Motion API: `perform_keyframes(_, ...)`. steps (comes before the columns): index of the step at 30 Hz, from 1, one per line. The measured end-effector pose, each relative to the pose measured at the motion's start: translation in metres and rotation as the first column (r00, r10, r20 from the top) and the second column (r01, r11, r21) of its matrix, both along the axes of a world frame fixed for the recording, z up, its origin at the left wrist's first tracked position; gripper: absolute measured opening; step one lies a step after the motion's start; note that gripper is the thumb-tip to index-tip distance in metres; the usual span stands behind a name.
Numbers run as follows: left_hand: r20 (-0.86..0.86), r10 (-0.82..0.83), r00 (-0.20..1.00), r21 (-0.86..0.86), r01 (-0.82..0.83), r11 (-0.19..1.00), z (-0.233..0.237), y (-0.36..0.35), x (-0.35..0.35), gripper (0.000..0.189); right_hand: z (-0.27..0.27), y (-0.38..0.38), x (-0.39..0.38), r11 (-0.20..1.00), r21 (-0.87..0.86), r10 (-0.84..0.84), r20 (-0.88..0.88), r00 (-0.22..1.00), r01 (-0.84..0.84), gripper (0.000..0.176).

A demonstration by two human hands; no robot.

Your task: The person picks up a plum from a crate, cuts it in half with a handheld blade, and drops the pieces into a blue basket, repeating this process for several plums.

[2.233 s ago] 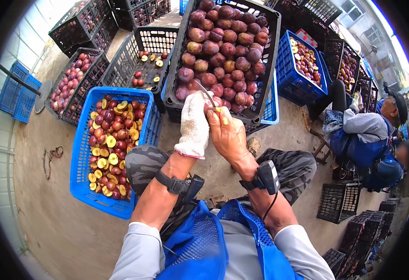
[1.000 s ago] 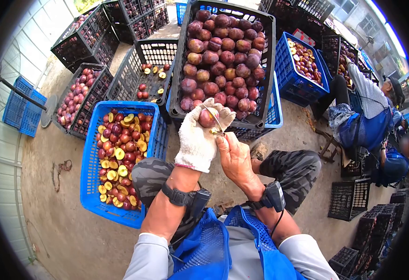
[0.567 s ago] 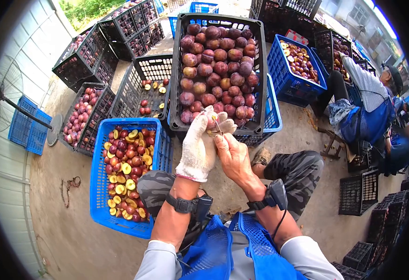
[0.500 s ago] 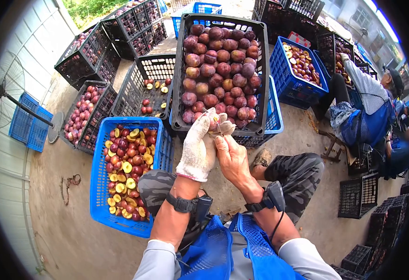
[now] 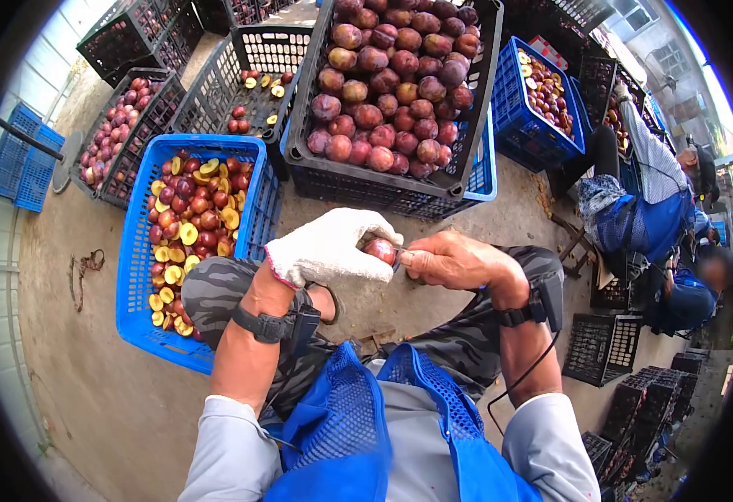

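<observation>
A red plum (image 5: 380,250) sits in my left hand (image 5: 333,248), which wears a white glove with its fingers curled round the fruit. My bare right hand (image 5: 458,260) pinches a small thin tool (image 5: 400,250), whose tip meets the plum's right side. Both hands are close together above my lap. Beyond them stands a black crate (image 5: 458,177) full of whole plums. To the left, a blue basket (image 5: 136,289) holds plums, many of them cut open with yellow flesh showing.
A black crate (image 5: 190,117) with a few plum pieces and another crate (image 5: 119,197) of plums stand at the upper left. A blue basket (image 5: 521,125) of cut plums is at the right, near a seated co-worker (image 5: 663,222). A rope (image 5: 90,263) lies on the floor.
Both hands have come back from the crate of whole plums to above my lap. The plum now shows in my left hand, turned toward the tool. The view has tilted down.
</observation>
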State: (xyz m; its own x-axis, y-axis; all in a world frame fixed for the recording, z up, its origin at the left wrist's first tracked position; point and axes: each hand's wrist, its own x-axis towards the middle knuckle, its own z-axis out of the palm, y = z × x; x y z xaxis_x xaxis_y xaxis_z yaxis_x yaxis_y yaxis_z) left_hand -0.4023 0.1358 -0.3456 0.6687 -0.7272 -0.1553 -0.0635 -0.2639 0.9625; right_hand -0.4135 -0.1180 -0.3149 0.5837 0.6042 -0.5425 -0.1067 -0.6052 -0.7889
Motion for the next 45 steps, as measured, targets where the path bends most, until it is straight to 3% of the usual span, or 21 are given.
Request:
perform_keyframes(4,-0.4,0.35,0.847,-0.435,-0.512,0.741,-0.013,-0.019,0.0,0.051,-0.038,0.031,-0.031,0.751,0.322,-0.53,-0.225,0.817,0.576,0.043)
perform_keyframes(6,-0.695,0.231,0.681,-0.485,-0.681,0.549,-0.029,-0.029,0.0,0.05,-0.06,0.064,-0.045,0.572,0.465,-0.642,-0.26,0.722,0.676,0.042)
perform_keyframes(8,-0.711,0.229,0.665,-0.478,-0.696,0.535,-0.021,-0.022,-0.002,0.052,-0.065,0.075,-0.046,0.53,0.496,-0.669,-0.254,0.698,0.688,0.044)
perform_keyframes(11,-0.525,0.311,0.793,-0.457,-0.57,0.683,-0.017,0.0,-0.003,0.061,-0.059,0.051,-0.034,0.777,0.473,-0.483,0.025,0.875,0.415,0.041)
perform_keyframes(14,-0.443,0.237,0.865,-0.337,-0.405,0.85,-0.003,0.012,-0.008,0.064,-0.029,0.017,-0.01,0.958,0.258,-0.158,0.118,0.98,0.123,0.041)
perform_keyframes(15,-0.385,0.189,0.903,-0.326,-0.325,0.888,-0.003,0.013,-0.01,0.066,-0.011,0.009,-0.002,0.992,0.107,-0.072,-0.013,0.997,0.073,0.042)
perform_keyframes(16,-0.397,0.146,0.906,-0.246,-0.258,0.934,-0.001,0.012,-0.012,0.066,-0.003,0.005,0.007,0.997,0.064,0.044,0.025,0.999,-0.046,0.045)
perform_keyframes(19,0.175,-0.098,0.98,0.05,0.091,0.995,-0.026,-0.005,-0.015,0.072,0.009,0.02,0.016,0.902,-0.216,0.408,0.139,0.902,-0.374,0.048)
perform_keyframes(22,0.163,-0.126,0.979,0.096,0.112,0.989,-0.023,-0.016,-0.015,0.066,0.009,0.029,0.013,0.801,-0.454,0.511,0.18,0.841,-0.39,0.047)
perform_keyframes(24,-0.154,0.053,0.987,-0.318,-0.101,0.943,-0.023,-0.022,-0.013,0.06,0.042,0.002,0.034,0.898,-0.349,0.297,0.029,0.954,-0.269,0.054)
perform_keyframes(25,-0.427,0.111,0.897,-0.33,-0.269,0.905,-0.008,-0.016,-0.01,0.061,0.044,-0.025,0.039,0.991,-0.117,0.09,0.273,0.958,-0.06,0.046)
perform_keyframes(26,-0.468,0.215,0.857,-0.384,-0.416,0.824,-0.002,-0.017,-0.008,0.051,0.067,-0.035,0.034,0.93,-0.063,-0.35,0.151,0.924,0.363,0.036)
perform_keyframes(28,-0.746,-0.008,0.666,-0.587,-0.653,0.478,-0.014,-0.015,0.001,0.05,0.034,-0.043,0.028,0.63,0.409,-0.777,0.358,0.518,0.66,0.024)
perform_keyframes(32,-0.776,-0.137,0.615,-0.618,-0.702,0.353,-0.023,-0.032,0.011,0.056,-0.007,0.039,-0.001,0.727,0.47,-0.682,0.575,0.451,0.501,0.024)
perform_keyframes(34,-0.848,0.048,0.527,-0.472,-0.794,0.382,-0.015,-0.045,0.007,0.047,-0.024,0.067,0.009,0.785,0.497,-0.58,0.8,0.156,0.369,0.027)
perform_keyframes(37,-0.831,0.21,0.515,-0.403,-0.818,0.411,-0.033,-0.052,0.014,0.044,-0.036,0.074,0.016,0.743,0.512,-0.662,0.66,0.356,0.431,0.026)
perform_keyframes(40,-0.476,0.496,0.726,-0.248,-0.652,0.716,-0.028,-0.045,0.015,0.047,-0.041,0.068,0.023,0.575,0.604,-0.79,0.232,0.568,0.552,0.023)
perform_keyframes(41,-0.236,0.603,0.762,-0.382,-0.643,0.663,-0.038,-0.048,0.015,0.041,-0.046,0.055,0.032,0.609,0.568,-0.742,0.163,0.65,0.553,0.025)
perform_keyframes(42,0.005,0.689,0.725,-0.503,-0.593,0.629,-0.035,-0.047,0.014,0.035,-0.044,0.05,0.035,0.641,0.526,-0.694,0.087,0.715,0.558,0.027)
perform_keyframes(44,0.18,0.655,0.734,-0.372,-0.565,0.736,-0.015,-0.04,0.005,0.03,-0.031,0.056,0.029,0.615,0.5,-0.71,0.015,0.704,0.61,0.03)
perform_keyframes(45,0.367,0.694,0.619,-0.378,-0.582,0.72,-0.015,-0.04,0.006,0.028,-0.022,0.063,0.026,0.576,0.479,-0.733,-0.056,0.678,0.662,0.034)
